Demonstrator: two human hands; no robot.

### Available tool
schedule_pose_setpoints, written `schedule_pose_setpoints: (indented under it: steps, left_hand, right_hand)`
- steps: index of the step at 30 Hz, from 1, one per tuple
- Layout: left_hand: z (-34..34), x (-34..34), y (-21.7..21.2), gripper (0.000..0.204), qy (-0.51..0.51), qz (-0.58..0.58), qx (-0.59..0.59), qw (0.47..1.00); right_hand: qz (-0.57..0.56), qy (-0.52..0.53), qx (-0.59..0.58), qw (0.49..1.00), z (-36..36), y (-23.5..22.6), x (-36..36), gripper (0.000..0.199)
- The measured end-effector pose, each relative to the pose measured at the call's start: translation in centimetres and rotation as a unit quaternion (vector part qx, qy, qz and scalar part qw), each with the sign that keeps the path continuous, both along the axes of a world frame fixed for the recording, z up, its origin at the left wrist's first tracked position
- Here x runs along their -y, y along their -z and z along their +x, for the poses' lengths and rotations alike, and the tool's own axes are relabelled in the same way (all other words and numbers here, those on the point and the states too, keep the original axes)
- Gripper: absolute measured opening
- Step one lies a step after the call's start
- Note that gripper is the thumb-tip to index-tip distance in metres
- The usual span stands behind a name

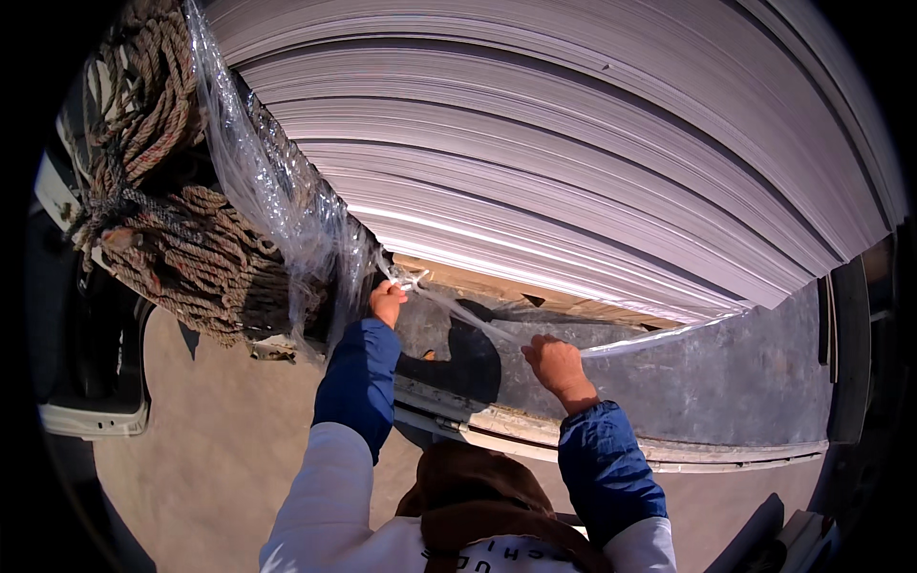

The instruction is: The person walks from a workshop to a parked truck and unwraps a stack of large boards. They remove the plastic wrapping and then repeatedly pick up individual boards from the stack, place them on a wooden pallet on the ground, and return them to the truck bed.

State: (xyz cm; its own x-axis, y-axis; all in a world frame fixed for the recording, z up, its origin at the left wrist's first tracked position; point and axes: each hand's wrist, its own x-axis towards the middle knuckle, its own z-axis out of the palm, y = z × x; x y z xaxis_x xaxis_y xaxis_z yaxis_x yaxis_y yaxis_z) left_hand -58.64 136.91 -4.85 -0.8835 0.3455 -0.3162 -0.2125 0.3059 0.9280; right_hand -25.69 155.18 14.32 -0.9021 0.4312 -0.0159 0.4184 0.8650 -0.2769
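Low along the front of a tall stack of pale sheets [535, 181] runs a strip of clear plastic film [659, 339], twisted into a thin band. My right hand [556, 367] is closed in a fist around this film, and the band stretches from there to the stack's lower right corner. Another length links it to my left hand [387, 303], which is pinched on the film near the stack's lower left corner. A bunched white end of film shows beside those left fingers. Wooden boards [535, 289] lie under the stack.
Coiled ropes [191, 253] hang on the left, next to loose clear plastic sheeting [277, 181] draped down a dark upright panel. The grey truck bed [745, 382] carries the load, with a worn edge rail [659, 454] along its near side. Below is pale ground [220, 411].
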Motion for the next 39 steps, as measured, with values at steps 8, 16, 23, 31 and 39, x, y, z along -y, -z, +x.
schedule_pose_setpoints:
  steps: [8, 16, 23, 31, 39]
  left_hand:
    - [4.6, -1.8, 0.6, 0.013, -0.147, 0.367, 0.212, 0.894]
    - [0.8, 11.4, -2.5, 0.043, 0.009, -0.122, -0.116, 0.986]
    - [6.5, 13.8, -2.2, 0.031, 0.06, -0.034, -0.295, 0.953]
    - [25.5, 0.1, -5.4, 0.027, 0.394, -0.042, -0.167, 0.903]
    - [41.6, -18.9, -13.5, 0.029, 0.522, 0.01, -0.059, 0.851]
  right_hand:
    - [-0.04, -0.047, 0.069, 0.996, -9.3, 3.9, 4.7, 0.03]
    - [-0.125, 0.02, 0.037, 0.991, -4.4, 1.8, 0.3, 0.037]
    - [0.128, 0.304, 0.331, 0.884, 49.0, 0.3, -7.1, 0.026]
    - [-0.028, 0.232, 0.192, 0.953, 43.3, -4.3, 0.8, 0.024]
    - [-0.461, 0.127, 0.143, 0.867, 48.4, -8.2, -13.2, 0.027]
